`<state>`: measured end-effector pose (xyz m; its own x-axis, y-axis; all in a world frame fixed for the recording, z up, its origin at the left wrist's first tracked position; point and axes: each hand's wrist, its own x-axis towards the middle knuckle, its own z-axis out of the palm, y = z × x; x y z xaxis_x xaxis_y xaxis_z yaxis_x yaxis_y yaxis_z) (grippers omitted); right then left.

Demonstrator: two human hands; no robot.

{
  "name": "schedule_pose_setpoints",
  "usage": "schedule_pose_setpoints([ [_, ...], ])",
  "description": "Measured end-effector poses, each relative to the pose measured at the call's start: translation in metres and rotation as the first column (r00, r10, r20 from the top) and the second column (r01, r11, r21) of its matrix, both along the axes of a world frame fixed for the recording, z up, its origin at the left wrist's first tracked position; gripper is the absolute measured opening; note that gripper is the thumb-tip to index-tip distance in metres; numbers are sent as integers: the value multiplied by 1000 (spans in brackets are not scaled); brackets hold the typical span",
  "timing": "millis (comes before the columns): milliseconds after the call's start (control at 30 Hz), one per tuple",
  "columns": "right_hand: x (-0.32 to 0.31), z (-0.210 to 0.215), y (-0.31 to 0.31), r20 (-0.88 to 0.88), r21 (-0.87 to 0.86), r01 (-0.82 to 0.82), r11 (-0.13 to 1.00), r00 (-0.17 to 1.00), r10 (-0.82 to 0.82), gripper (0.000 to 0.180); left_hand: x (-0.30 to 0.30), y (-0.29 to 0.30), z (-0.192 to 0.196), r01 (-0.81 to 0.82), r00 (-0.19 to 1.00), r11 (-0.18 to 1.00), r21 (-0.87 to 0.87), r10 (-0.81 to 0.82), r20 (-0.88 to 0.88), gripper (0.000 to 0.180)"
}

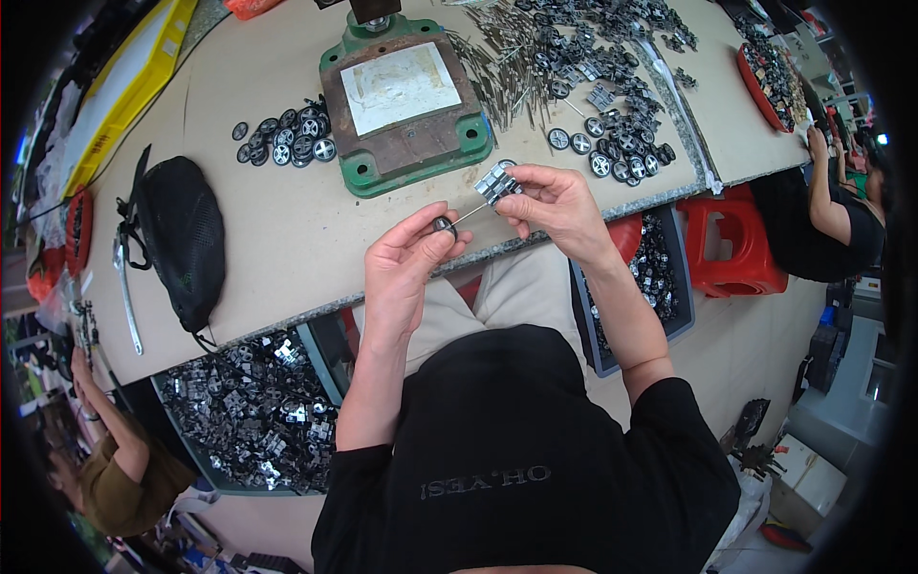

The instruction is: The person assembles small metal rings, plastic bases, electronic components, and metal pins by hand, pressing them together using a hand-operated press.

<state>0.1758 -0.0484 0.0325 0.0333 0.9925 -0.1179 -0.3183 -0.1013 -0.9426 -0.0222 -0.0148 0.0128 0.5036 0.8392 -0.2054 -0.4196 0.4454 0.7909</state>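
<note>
I see, above bench [263,230] edge, left hand [402,263] pinching small black wheel [444,225], thumb against fingertips; right hand [559,209] pinching silver-black block [495,182]. Thin metal rod [470,213] spans gap between them. I judge all light: rod stiff, possibly slippery; wheel and block rigid, plastic-like. Best holds, I judge: wheel by rim, block by sides.
</note>
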Motion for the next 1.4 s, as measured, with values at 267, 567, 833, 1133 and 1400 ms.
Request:
schedule_pose_setpoints([
  [267, -7, -4, -2, 160, 46, 98, 994, 982, -104, 25, 3, -4, -2, -61, 994, 993, 100, 70, -88, 30],
  [567, 0, -10, 0, -97, -66, -10, 998, 995, 4, 26, 3, -6, 0, -67, 996, 995, 73, 72, -61, 29],
  [833, -8, -10, -2, 169, 84, 159, 984, 971, -171, 25, 3, -6, 0, -78, 988, 988, 136, 95, -119, 29],
  [1133, -4, -6, -2, 110, 24, 99, 995, 989, -101, 21, 10, -8, -2, -95, 985, 969, 230, 126, -122, 29],
  [1400, 0, -6, -5, 266, 228, 75, 971, 954, -137, 20, 8, -5, 1, -10, 1000, 997, -75, 10, -1, 28],
])
